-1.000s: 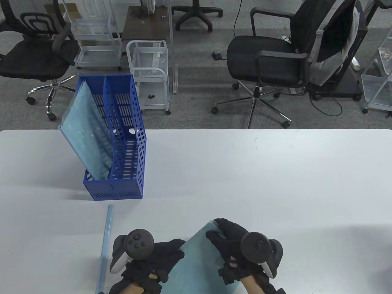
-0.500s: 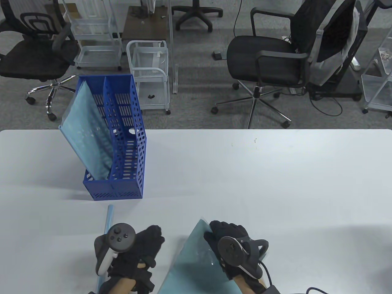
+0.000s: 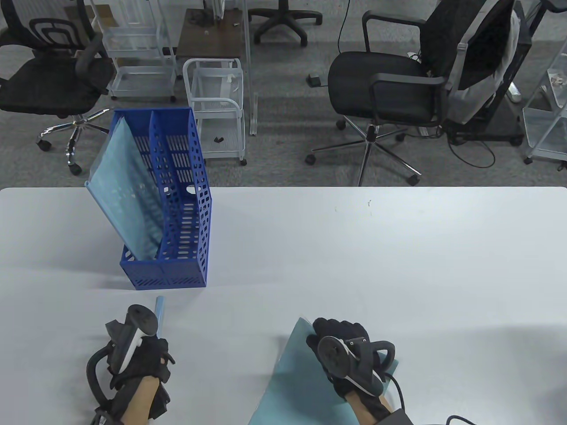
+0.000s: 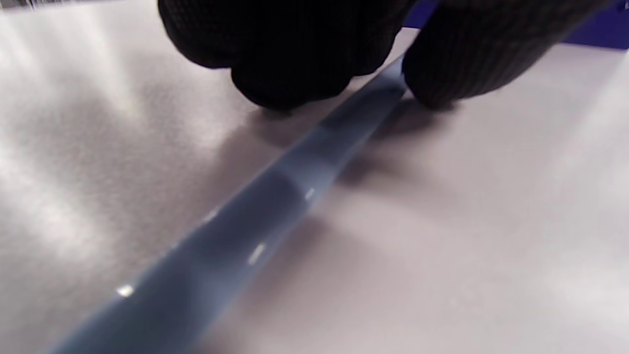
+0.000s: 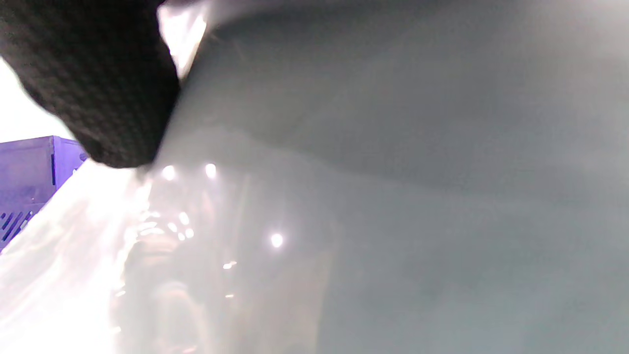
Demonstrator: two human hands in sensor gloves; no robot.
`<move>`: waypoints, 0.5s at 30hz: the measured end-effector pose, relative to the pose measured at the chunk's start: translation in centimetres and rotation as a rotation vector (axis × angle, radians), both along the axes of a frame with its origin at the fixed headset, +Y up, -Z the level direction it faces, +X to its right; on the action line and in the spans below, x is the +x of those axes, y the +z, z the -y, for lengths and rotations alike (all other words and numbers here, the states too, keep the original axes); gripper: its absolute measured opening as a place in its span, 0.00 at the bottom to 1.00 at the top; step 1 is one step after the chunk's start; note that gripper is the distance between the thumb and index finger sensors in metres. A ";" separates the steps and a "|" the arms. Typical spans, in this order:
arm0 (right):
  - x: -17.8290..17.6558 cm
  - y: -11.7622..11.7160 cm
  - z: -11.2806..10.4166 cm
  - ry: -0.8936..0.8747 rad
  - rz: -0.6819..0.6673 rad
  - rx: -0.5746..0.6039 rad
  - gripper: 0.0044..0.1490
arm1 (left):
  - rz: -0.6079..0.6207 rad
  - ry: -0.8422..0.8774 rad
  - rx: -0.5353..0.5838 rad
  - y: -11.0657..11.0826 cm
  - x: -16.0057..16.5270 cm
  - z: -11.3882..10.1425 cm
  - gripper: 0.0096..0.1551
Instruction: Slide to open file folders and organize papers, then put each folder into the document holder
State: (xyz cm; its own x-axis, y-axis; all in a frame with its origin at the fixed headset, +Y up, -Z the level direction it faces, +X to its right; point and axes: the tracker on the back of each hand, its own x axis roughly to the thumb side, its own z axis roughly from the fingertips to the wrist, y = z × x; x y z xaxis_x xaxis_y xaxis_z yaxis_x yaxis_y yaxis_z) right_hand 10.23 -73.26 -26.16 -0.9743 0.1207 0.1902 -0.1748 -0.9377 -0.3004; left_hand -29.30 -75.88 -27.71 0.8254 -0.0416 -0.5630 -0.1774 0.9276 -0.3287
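Table view: the blue document holder stands on the white table, toward its far left. One translucent blue file folder leans in the holder's left compartment, its top tipped out to the left above the rim. Just in front of the holder, toward the person, lies the blue slide bar, a narrow strip pointing at the holder's front wall but apart from it. The left hand sits over the bar's near part, tracker on its back, so only the far end of the bar shows. Well to the right of the holder, near the table's front edge, the right hand grips the far corner of a second teal folder, which runs off the bottom edge.

Left wrist view: the gloved fingers and thumb are curled down on either side of the slide bar, pinching it where it lies on the table; the bar is blurred toward the camera. A sliver of the blue holder shows behind.

Right wrist view: one gloved fingertip presses on the glossy folder sheet, which fills most of the view; the hand has hold of it. The holder shows at the left edge.
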 end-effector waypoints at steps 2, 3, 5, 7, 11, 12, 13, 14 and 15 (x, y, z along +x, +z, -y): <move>-0.2 0.0 0.1 0.011 -0.010 -0.004 0.29 | 0.018 -0.061 0.011 -0.5 1.0 0.3 0.33; -0.3 -0.1 0.2 0.014 -0.015 -0.006 0.29 | 0.019 -0.081 0.010 -0.6 1.2 0.2 0.33; -0.5 -0.1 0.3 0.015 -0.037 -0.018 0.28 | 0.029 -0.076 0.033 -0.8 1.5 0.5 0.33; -1.0 0.0 0.6 0.020 -0.071 -0.041 0.28 | 0.054 -0.063 0.047 -0.9 1.9 0.5 0.31; -2.0 0.3 0.7 0.033 -0.162 -0.075 0.28 | 0.161 0.336 0.025 -0.3 3.0 0.3 0.30; -2.2 0.4 0.7 0.031 -0.178 -0.080 0.28 | 0.187 0.489 0.019 -0.2 3.1 0.6 0.30; -2.6 0.6 0.6 0.034 -0.215 -0.084 0.28 | 0.219 0.718 0.059 0.0 3.4 0.9 0.30; -2.8 0.7 0.5 0.036 -0.230 -0.090 0.28 | 0.258 0.857 0.112 0.0 3.6 1.0 0.30; -3.1 1.0 0.5 0.040 -0.257 -0.093 0.28 | 0.309 1.027 0.208 -0.1 3.7 1.2 0.29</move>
State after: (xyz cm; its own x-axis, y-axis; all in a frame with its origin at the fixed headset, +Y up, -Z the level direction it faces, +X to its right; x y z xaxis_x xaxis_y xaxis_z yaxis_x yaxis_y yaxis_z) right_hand 7.10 -73.71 -25.17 -0.9000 0.1115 0.4214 -0.1961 -0.9670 -0.1628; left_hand -25.57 -77.04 -27.77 0.5193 0.8197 -0.2416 -0.8353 0.4271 -0.3462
